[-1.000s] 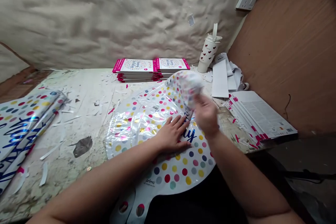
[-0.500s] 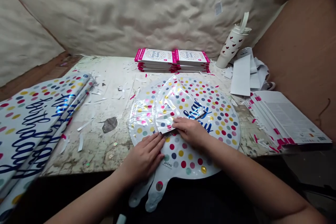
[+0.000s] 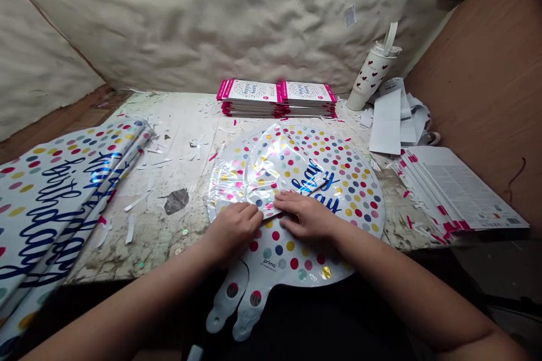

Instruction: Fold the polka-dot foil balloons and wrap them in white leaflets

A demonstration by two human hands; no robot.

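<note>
A flat foil balloon (image 3: 359,192) with coloured dots and blue lettering lies at the table's front edge, on top of at least one more of its kind; two tails hang over the edge. Part of the upper balloon is folded over into a shiny flap (image 3: 275,163). My left hand (image 3: 237,228) has its fingers curled closed at the flap's lower left edge; its fingertips are partly hidden. Just to its right, my right hand (image 3: 307,214) lies on the flap's lower edge, fingers stretched out and pressing down.
Several folded dotted balloons (image 3: 55,197) lie at the left. Two stacks of pink-edged packs (image 3: 254,98) stand at the back. A tumbler with hearts (image 3: 372,76), crumpled white paper (image 3: 387,124) and printed cards (image 3: 461,186) are at the right. Paper scraps litter the table (image 3: 178,124).
My left hand has gone from lying flat to curled fingers at the flap's edge. The flap's lower edge has shifted slightly, and the second tail shows more. My right hand has stayed nearly in place.
</note>
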